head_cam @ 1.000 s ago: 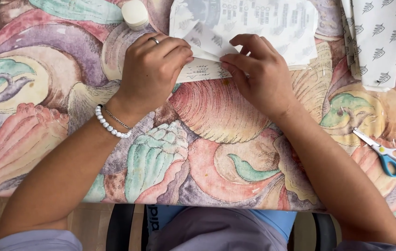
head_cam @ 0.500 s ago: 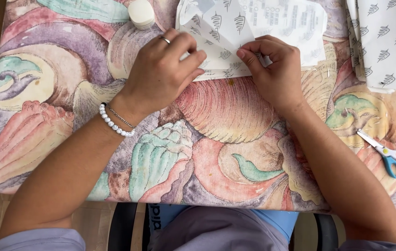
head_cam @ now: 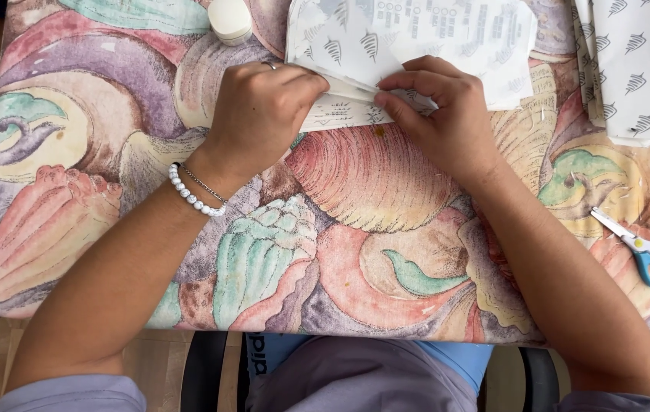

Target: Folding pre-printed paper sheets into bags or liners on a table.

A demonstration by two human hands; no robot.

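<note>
A sheet of white paper (head_cam: 447,38) printed with small grey feather marks lies at the far middle of the table, partly folded over. My left hand (head_cam: 260,114), with a ring and a white bead bracelet on the wrist, pinches the folded near edge of the paper. My right hand (head_cam: 447,114) presses down on the same fold just to the right, fingertips almost touching the left hand's. The lower strip of the paper shows between and under both hands.
The table wears a cloth with large seashell patterns (head_cam: 355,252). A small white round tub (head_cam: 230,19) stands at the far edge. More feather-print paper (head_cam: 630,61) lies at the far right. Blue-handled scissors (head_cam: 645,248) rest near the right edge.
Both hands have shifted along the paper's fold and drawn closer together; the folded flap now lies flatter under the fingertips.
</note>
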